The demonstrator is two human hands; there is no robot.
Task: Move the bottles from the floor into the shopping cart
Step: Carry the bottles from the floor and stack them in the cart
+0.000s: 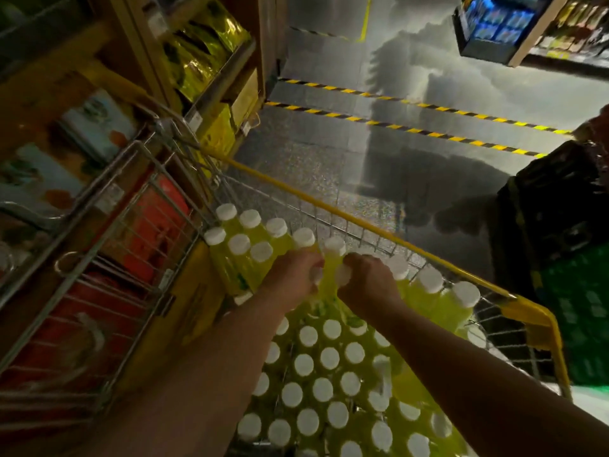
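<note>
The wire shopping cart (379, 229) with a yellow rim fills the lower middle. Several yellow-green bottles with white caps (324, 389) stand packed inside it. A further row of the same bottles (260, 239) sits higher along the far side. My left hand (293, 277) and my right hand (369, 282) are both over the far part of the cart, fingers curled round white-capped bottles (333, 258) between them. Exactly how many bottles each hand holds is hidden by the fingers.
A grey wire rack (108, 245) with red and orange boxes stands at the left, under wooden shelves of yellow bags (204, 51). Black-and-yellow hazard tape (412, 127) crosses the grey floor. A black bin and green crate (580, 308) sit at the right.
</note>
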